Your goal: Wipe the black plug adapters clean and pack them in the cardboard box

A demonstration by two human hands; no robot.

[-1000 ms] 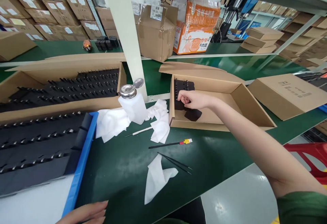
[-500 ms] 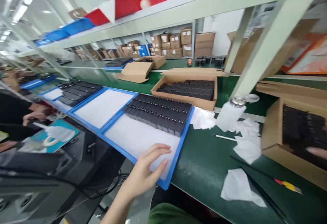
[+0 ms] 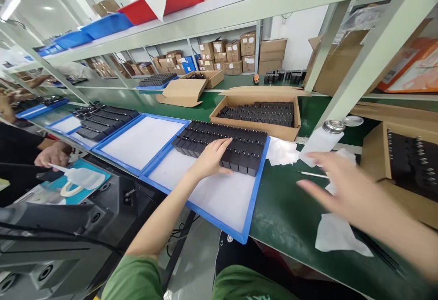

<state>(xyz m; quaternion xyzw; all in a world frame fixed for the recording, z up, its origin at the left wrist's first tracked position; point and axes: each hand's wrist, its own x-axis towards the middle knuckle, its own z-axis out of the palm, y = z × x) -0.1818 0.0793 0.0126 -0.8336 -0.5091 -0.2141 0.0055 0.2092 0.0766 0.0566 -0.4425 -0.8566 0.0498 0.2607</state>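
My left hand [image 3: 212,160] reaches over the front edge of the rows of black blocks [image 3: 236,147] with metal pins. Its fingers are stretched out on or just above them, the thumb apart; whether it presses on a block I cannot tell. The blocks stand close together in the back half of a blue-rimmed tray [image 3: 247,227] with a white lining. My right hand [image 3: 342,188], blurred by motion, is over the green bench, thumb and fingers apart and nothing seen between them. Near it are a white pump bottle [image 3: 320,142], a thin white-handled tool [image 3: 313,174] and white wipes [image 3: 337,236].
Open cardboard boxes of black blocks stand behind the tray [image 3: 256,113] and at the right [image 3: 376,154]. A second lined tray [image 3: 142,140] adjoins on the left. A shelf post [image 3: 362,58] rises at the right. Another person's hand [image 3: 54,154] is by a squeeze bottle [image 3: 87,179].
My left hand has moved from the tray's front part up to the blocks. My right hand has come out of the right-hand box, leftwards over the bench.
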